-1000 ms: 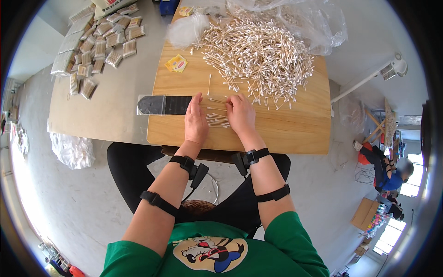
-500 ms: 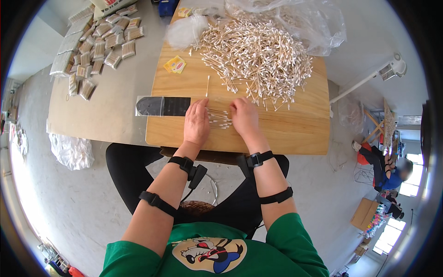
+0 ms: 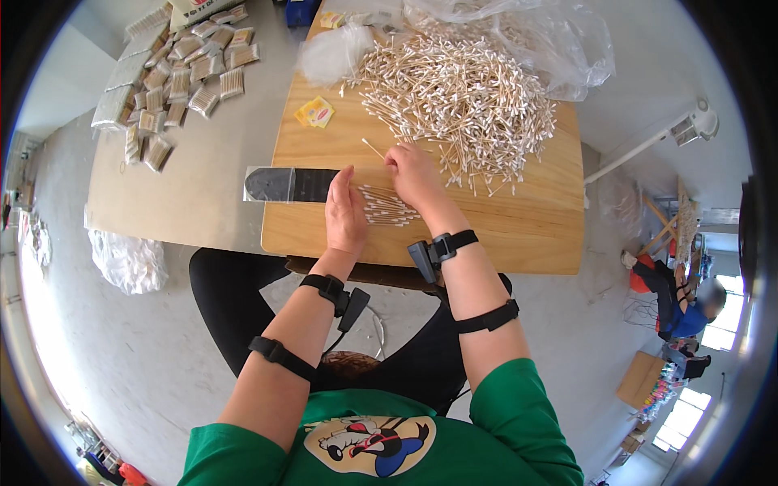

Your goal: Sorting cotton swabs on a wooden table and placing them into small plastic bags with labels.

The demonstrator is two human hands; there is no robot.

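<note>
A small group of cotton swabs [image 3: 387,206] lies roughly side by side on the wooden board. Along its left ends stands my left hand [image 3: 347,215], fingers straight and holding nothing that I can see. My right hand [image 3: 415,176] is just above the group, its fingertips pinched on the end of a single cotton swab [image 3: 373,148] that points up and left. A flat black strip with a clear bag [image 3: 269,185] over its rounded end lies left of my left hand. Farther back is a big loose heap of cotton swabs [image 3: 470,97].
Small yellow cards [image 3: 314,112] and a stack of clear bags [image 3: 334,55] lie behind the strip. Clear plastic sheeting [image 3: 559,49] covers the heap's far side. Filled swab packets [image 3: 203,97] cover the left table's back. Another person [image 3: 689,312] sits far right.
My right hand has moved from the group's right end up and left, and now grips the lone swab, which has tilted. My left hand has drawn slightly off the group, fingers straighter.
</note>
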